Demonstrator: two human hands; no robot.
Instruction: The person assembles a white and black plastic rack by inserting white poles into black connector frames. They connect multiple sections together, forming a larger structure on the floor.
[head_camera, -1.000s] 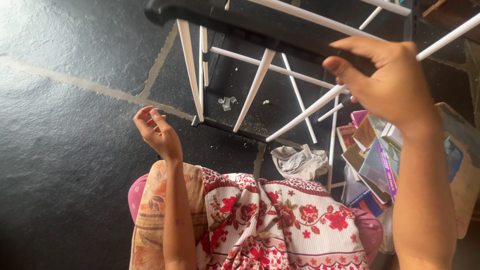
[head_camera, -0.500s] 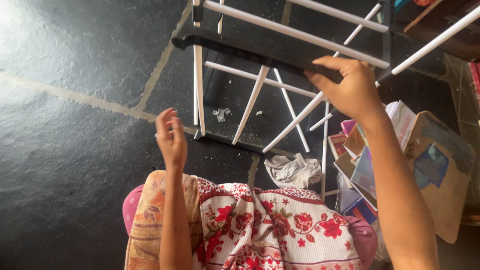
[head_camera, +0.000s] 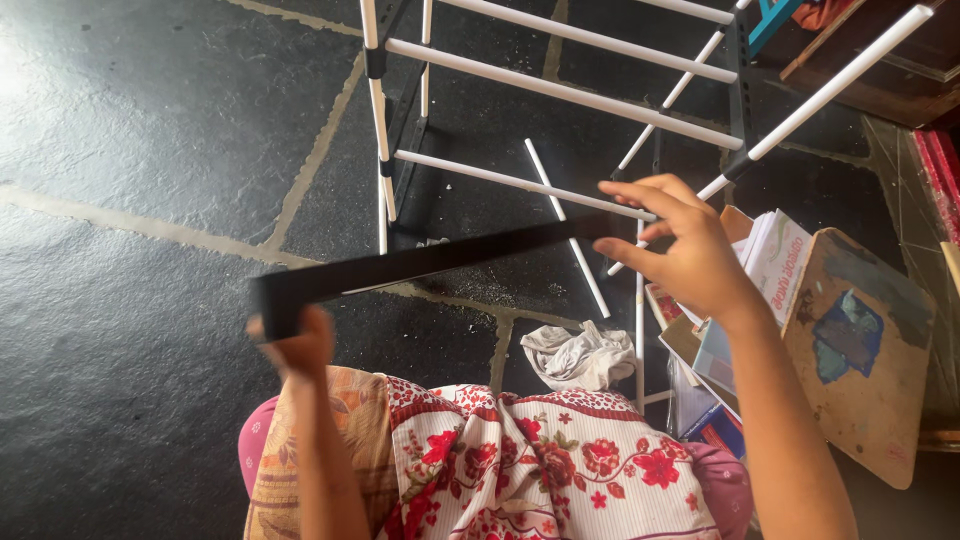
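A long flat black strip (head_camera: 430, 262) stretches across the middle of the head view, held at both ends. My left hand (head_camera: 295, 350) grips its left end from below, with the fingers partly hidden behind the strip. My right hand (head_camera: 680, 245) pinches the right end between thumb and fingers. Behind the strip stands a rack of white rods (head_camera: 560, 95) joined by black connectors, resting on the dark stone floor (head_camera: 130, 150).
A crumpled white cloth (head_camera: 580, 355) lies on the floor by the rack's foot. A stack of books and papers (head_camera: 765, 270) and a worn brown board (head_camera: 860, 340) sit at the right. My lap is covered in red floral fabric (head_camera: 540, 470).
The black strip has come away from the rack top and moved down toward me. My left hand, empty before, now grips its left end. My right hand has lowered with it.
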